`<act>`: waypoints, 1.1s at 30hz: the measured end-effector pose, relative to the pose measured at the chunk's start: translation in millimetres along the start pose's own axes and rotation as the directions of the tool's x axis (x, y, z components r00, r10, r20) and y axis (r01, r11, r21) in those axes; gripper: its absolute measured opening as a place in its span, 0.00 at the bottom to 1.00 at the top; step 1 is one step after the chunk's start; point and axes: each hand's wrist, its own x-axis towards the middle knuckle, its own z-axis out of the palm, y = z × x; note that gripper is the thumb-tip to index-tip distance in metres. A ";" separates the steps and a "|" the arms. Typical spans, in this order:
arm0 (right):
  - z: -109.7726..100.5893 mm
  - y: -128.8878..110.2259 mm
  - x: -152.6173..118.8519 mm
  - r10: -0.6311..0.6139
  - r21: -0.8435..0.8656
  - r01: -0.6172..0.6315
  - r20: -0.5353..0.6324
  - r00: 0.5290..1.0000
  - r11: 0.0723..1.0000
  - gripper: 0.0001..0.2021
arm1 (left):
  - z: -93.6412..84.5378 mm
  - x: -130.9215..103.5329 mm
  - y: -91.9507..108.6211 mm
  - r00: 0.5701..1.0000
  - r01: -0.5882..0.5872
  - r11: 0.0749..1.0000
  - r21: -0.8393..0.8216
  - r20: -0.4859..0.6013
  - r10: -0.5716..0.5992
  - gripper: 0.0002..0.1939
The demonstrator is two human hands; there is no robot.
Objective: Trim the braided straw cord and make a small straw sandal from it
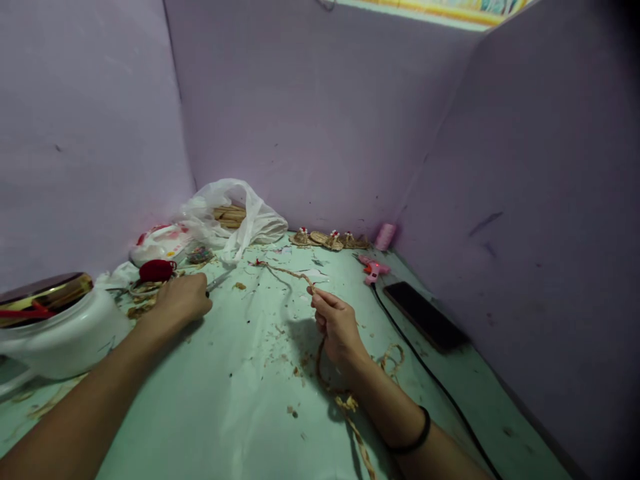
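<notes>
My right hand (337,327) pinches a braided straw-coloured cord (287,271) between thumb and fingers. One stretch of the cord runs up and left to a red-tied end on the table; the rest trails under my wrist, with a frayed knot, toward the near edge. At the left my left hand (185,298) is closed low over the table, around the dark handle end of a metal-bladed tool (220,279). Its blade points up and right; whether it is scissors or a knife I cannot tell. Most of that hand's fingers are hidden. A red yarn bundle (157,270) lies just beyond it.
A white pot (75,340) with a dark lid stands left. Behind are a white plastic bag (255,220) with straw pieces and several small woven hats (334,241). A pink thread spool (385,237), a pink glue gun (374,270) with black cable and a phone (425,317) lie right.
</notes>
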 end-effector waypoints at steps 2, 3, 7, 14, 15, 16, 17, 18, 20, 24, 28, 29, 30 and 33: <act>0.1 0.3 -0.4 -0.023 -0.007 0.023 0.002 1.000 1.000 0.17 | -5.1 -1.1 5.4 1.000 -0.001 1.000 -0.027 0.012 0.001 0.12; 0.2 0.4 -0.6 -0.033 -0.008 0.033 0.000 0.999 0.999 0.16 | -7.1 -1.9 8.2 0.999 0.003 0.998 -0.057 0.036 -0.001 0.13; 0.4 -1.2 -0.5 -0.060 -0.027 0.060 0.005 0.998 0.998 0.14 | -7.0 -7.9 19.3 0.975 0.054 0.959 -0.277 0.222 0.010 0.19; -1.2 -8.1 1.1 -0.093 -0.070 0.092 -0.016 0.996 0.993 0.08 | 13.2 -41.6 39.3 0.902 -0.096 0.806 -0.584 0.292 0.318 0.21; -1.3 -8.4 0.9 -0.091 -0.075 0.090 -0.015 0.996 0.993 0.07 | 17.0 -48.8 41.5 0.880 -0.199 0.810 -0.552 0.263 0.396 0.20; -1.1 -8.4 0.6 -0.092 -0.084 0.090 -0.013 0.996 0.992 0.07 | 20.6 -56.1 43.4 0.851 -0.330 0.815 -0.477 0.222 0.475 0.20; -0.7 -8.4 0.2 -0.096 -0.096 0.094 -0.013 0.995 0.991 0.07 | 24.1 -63.2 44.8 0.816 -0.466 0.807 -0.364 0.175 0.551 0.19; -0.2 -8.3 -0.3 -0.103 -0.111 0.101 -0.012 0.995 0.989 0.07 | 27.2 -69.7 45.9 0.770 -0.586 0.777 -0.229 0.144 0.622 0.20; 1.3 -8.4 -1.6 -0.118 -0.149 0.117 0.001 0.993 0.982 0.07 | 31.7 -79.7 47.2 0.678 -0.731 0.681 0.045 0.154 0.718 0.23; 3.7 -10.0 -5.1 -0.176 -0.252 0.179 0.035 0.984 0.951 0.07 | 34.7 -85.3 47.2 0.621 -0.772 0.506 0.385 0.282 0.732 0.27; 3.0 -11.5 -8.1 -0.244 -0.351 0.260 0.092 0.965 0.900 0.07 | 34.4 -81.8 45.2 0.619 -0.756 0.434 0.490 0.320 0.717 0.29; 2.7 -11.7 -8.5 -0.255 -0.370 0.275 0.103 0.961 0.887 0.07 | 34.2 -81.3 44.7 0.619 -0.754 0.424 0.502 0.326 0.715 0.29; 2.3 -11.9 -8.7 -0.266 -0.386 0.289 0.112 0.957 0.876 0.07 | 34.1 -81.1 44.2 0.618 -0.753 0.416 0.511 0.331 0.713 0.29; 2.0 -12.0 -8.9 -0.281 -0.412 0.308 0.126 0.951 0.858 0.06 | 33.6 -81.0 43.2 0.616 -0.755 0.401 0.520 0.351 0.705 0.30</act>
